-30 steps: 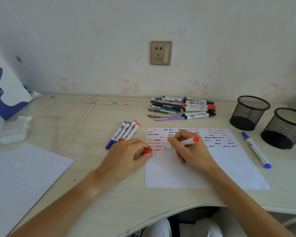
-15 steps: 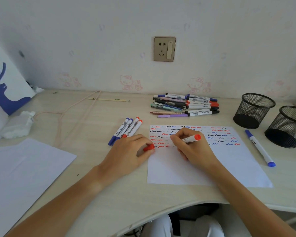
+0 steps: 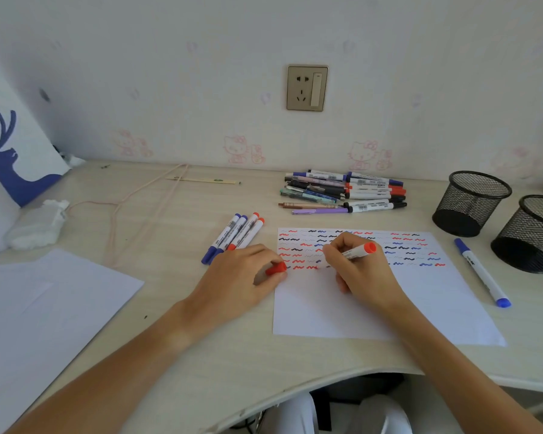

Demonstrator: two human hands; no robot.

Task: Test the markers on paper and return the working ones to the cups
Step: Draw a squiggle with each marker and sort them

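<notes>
- Right hand [image 3: 359, 270] pinches red marker [image 3: 356, 251], fingers curled tight round the barrel, tip down on the test paper [image 3: 373, 308] near the last row of squiggles; red butt end points up-right.
- Left hand [image 3: 242, 277] rests on the desk [image 3: 170, 308] at the paper's left edge, fingers curled round the red cap [image 3: 276, 268].
- Paper's upper part is filled with rows of red, blue and black wavy marks; lower part blank.
- Four markers [image 3: 234, 238] lie side by side just left of the paper, two blue, two red.
- Pile of markers and pens [image 3: 342, 192] lies behind the paper, near the wall.
- Two black mesh cups [image 3: 470, 202] stand at right, close together.
- Single blue marker [image 3: 481, 272] lies on the desk between paper and cups.
- Another white sheet [image 3: 44, 308] at far left.
</notes>
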